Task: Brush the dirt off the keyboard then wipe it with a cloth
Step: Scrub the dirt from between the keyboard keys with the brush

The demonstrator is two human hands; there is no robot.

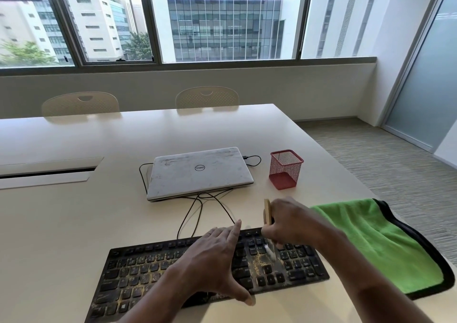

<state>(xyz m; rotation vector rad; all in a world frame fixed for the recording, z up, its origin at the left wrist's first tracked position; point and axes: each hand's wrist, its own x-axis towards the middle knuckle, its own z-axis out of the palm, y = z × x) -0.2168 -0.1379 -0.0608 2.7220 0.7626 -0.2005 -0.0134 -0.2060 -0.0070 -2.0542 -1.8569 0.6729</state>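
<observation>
A black keyboard (138,270) lies near the table's front edge, speckled with yellowish dirt that is thickest around the arrow keys. My left hand (217,256) rests flat across its middle, fingers straight, thumb at the front edge. My right hand (289,221) grips a small wooden-handled brush (267,211) held upright, its pale bristles touching the keys between the main block and the number pad. A green cloth (380,243) with black trim lies on the table right of the keyboard, beyond my right forearm.
A closed silver laptop (197,170) sits behind the keyboard with black cables (197,211) trailing toward it. A red mesh pen holder (285,168) stands right of the laptop. The table's right edge (346,164) drops to carpet. Two chairs stand at the far side.
</observation>
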